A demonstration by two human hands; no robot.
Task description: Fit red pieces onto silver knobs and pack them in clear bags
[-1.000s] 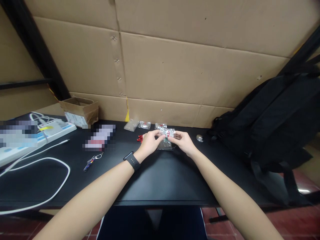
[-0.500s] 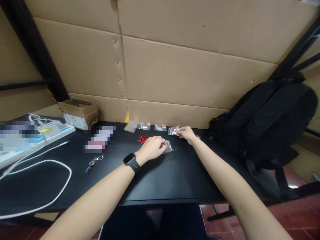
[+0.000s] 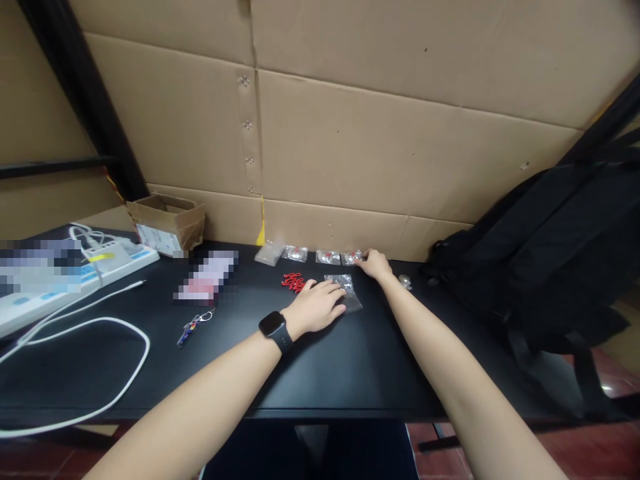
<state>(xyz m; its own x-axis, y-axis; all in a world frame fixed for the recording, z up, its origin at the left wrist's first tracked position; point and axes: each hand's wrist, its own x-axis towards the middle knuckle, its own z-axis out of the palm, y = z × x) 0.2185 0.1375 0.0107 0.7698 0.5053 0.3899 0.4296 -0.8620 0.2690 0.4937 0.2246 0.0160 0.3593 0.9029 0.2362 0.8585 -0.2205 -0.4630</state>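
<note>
My left hand (image 3: 317,305), with a dark watch on its wrist, lies with fingers spread over a clear plastic bag (image 3: 351,291) on the black tabletop. Just beyond it is a small heap of red knotted cords (image 3: 292,281). At the back, the fingers of my right hand (image 3: 376,265) are closed at the right edge of a small clear packet (image 3: 351,257) holding something red and silvery. Two similar packets, a middle packet (image 3: 328,256) and a left packet (image 3: 295,253), sit in the same row. Small shiny round pieces (image 3: 405,282) show beside my right forearm.
Clear bags (image 3: 270,253) lie at the row's left end. Further left are a keychain (image 3: 195,327), a blurred-out flat object (image 3: 209,277), a cardboard box (image 3: 170,223), a power strip (image 3: 117,267) and a white cable (image 3: 145,347). A black backpack (image 3: 555,260) stands right; cardboard (image 3: 350,153) walls the back.
The packet at my right hand has shifted left, closer to its neighbour. My left hand has opened from a curled grip and spread over the clear bag. The view has turned slightly.
</note>
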